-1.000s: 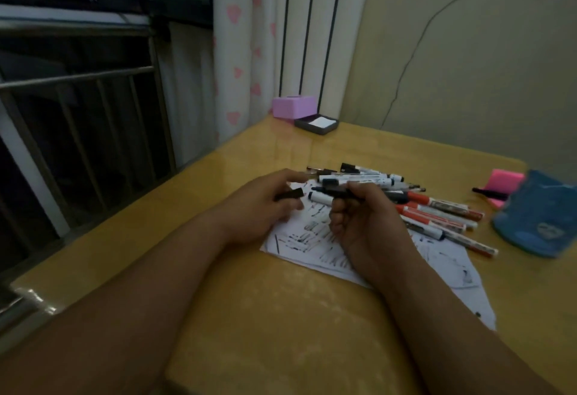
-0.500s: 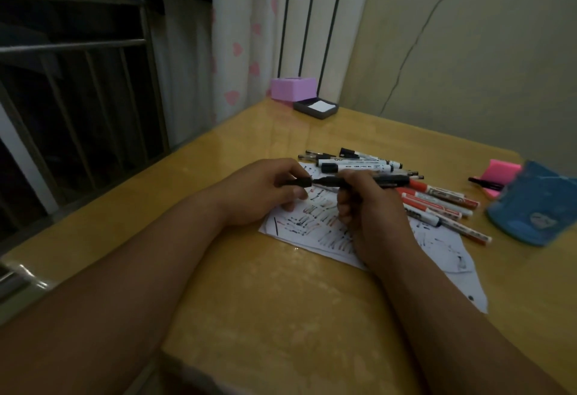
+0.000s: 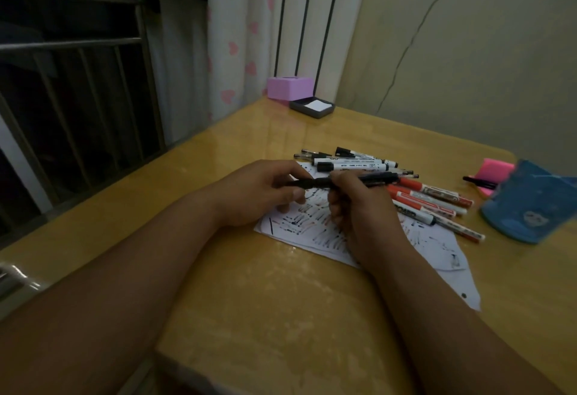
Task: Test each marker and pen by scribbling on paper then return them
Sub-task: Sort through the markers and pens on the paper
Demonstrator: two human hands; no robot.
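Your counter (image 3: 281, 301) is a wide wooden top, yellow and glossy, with a rounded near edge. On it lies a white sheet of paper (image 3: 315, 232), flat and with uneven edges, covered with many short dark and reddish strokes.

Your two hands are above the far part of this sheet. Your left hand (image 3: 262, 191) has its fingers curled, and thumb and forefinger pinch the left end of a black marker (image 3: 374, 178). Your right hand (image 3: 359, 204) is curled around the middle of the same marker.

At the right side stands a blue pouch (image 3: 527, 207) with a soft, slightly wrinkled surface. At the far corner there is a pink box (image 3: 290, 87), smooth and rectangular, and just beside it a shallow dark tray (image 3: 298, 105) with a white square inside. A bright pink pad (image 3: 496, 169) lies behind the pouch, with a thin black pen (image 3: 477, 181) across it.

Beyond your hands lie the white markers (image 3: 352, 163), round barrels with black caps, side by side. To the right of your right hand lie the red markers (image 3: 431, 198), fanned out, partly on the paper.

The black marker is slim, matte and straight. You hold it nearly level, just above the paper and in front of the white markers.
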